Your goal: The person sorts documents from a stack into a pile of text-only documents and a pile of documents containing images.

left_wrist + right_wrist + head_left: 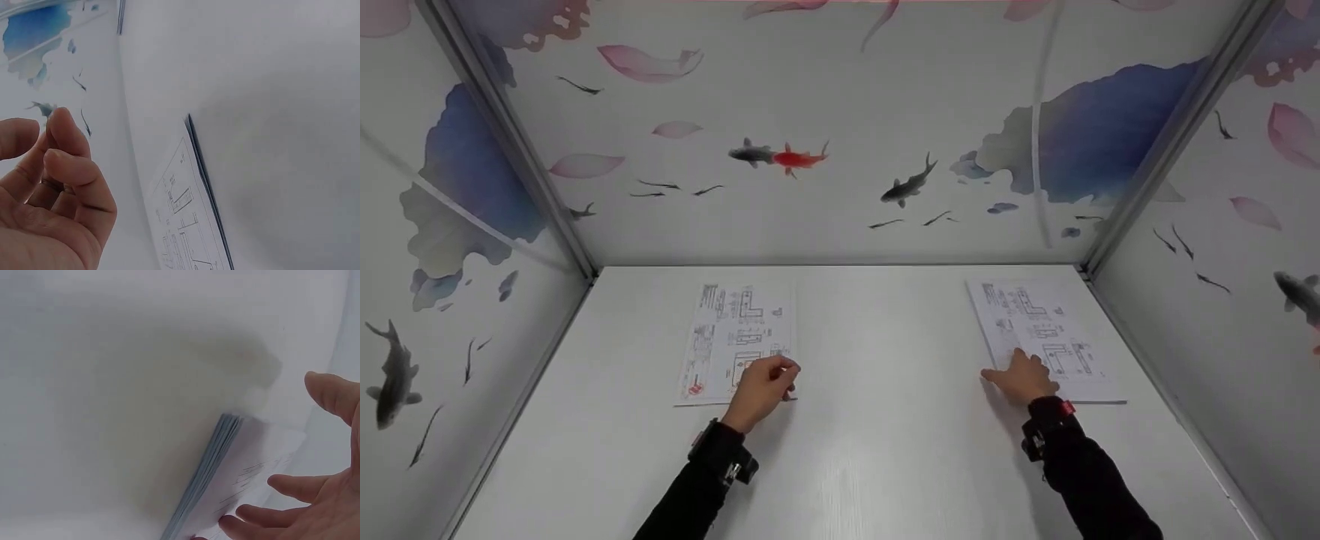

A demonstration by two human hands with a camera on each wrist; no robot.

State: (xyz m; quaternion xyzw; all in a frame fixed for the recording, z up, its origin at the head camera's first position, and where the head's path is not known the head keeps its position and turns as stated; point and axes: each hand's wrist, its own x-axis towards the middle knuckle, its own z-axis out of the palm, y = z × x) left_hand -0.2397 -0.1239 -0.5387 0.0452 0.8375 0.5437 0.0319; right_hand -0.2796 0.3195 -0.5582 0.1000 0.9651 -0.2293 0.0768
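Note:
On the left of the table, a thin stack of printed drawing sheets [709, 367] bears line diagrams and a red mark at its lower left. My left hand [765, 382] hovers at this stack's lower right corner. In the left wrist view its fingers [84, 169] are loosely bent, with nothing between them and the thumb. A thicker stack of similar drawing sheets [997, 315] lies on the right, its layered edge [205, 472] showing in the right wrist view. Over its near left part is my right hand [1020, 379], fingers spread, thumb pointing left past the stack's edge.
Both stacks lie on a white table [877, 450]. A back wall [840, 225] painted with fish and petals rises behind it, and side walls [1185, 300] stand at left and right. Metal posts [540, 172] mark the corners.

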